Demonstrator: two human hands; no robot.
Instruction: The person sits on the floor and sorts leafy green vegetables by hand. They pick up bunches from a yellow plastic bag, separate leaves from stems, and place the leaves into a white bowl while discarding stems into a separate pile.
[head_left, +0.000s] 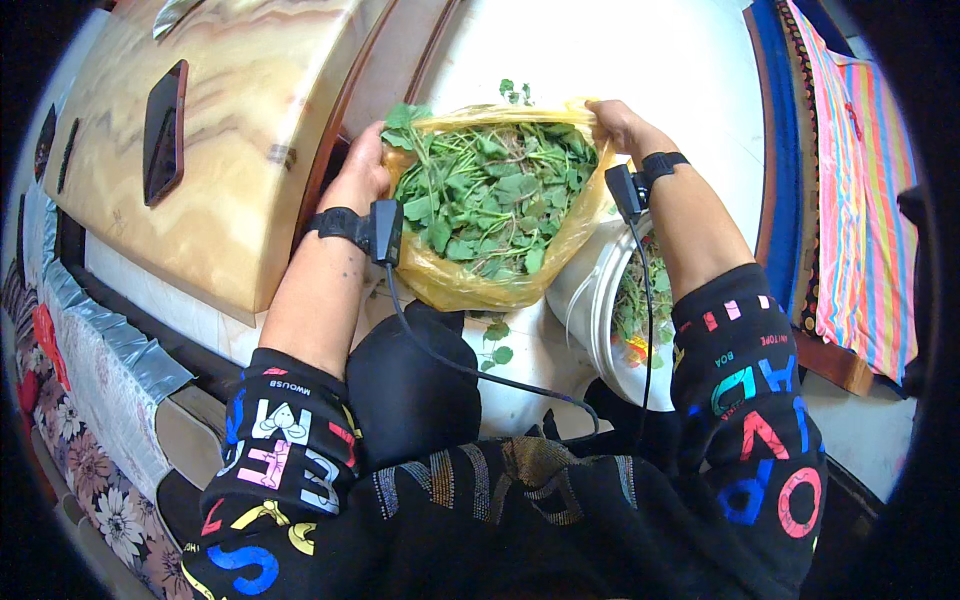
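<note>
A thin yellow plastic bag (450, 289) hangs wide-mouthed before me, filled with leafy green plants (495, 187) whose thin stems and some brownish roots show. Its left rim is gripped by my left hand (366, 169), where a few leaves spill over the edge. On the far right side, my right hand (619, 124) pinches the bag's rim. A white plastic bucket (581, 292) stands below my right forearm, partly covered by the bag and sleeve. Inside the bucket lie more green plants (646, 292) and a small red and yellow piece.
To the left is a marble-patterned table (232, 150) bearing a smartphone (165, 131). Loose green sprigs lie on the pale floor (600, 45), beyond the bag and by my knee. A striped cloth (862, 210) drapes furniture at the right; a floral-covered seat (97, 480) is at lower left.
</note>
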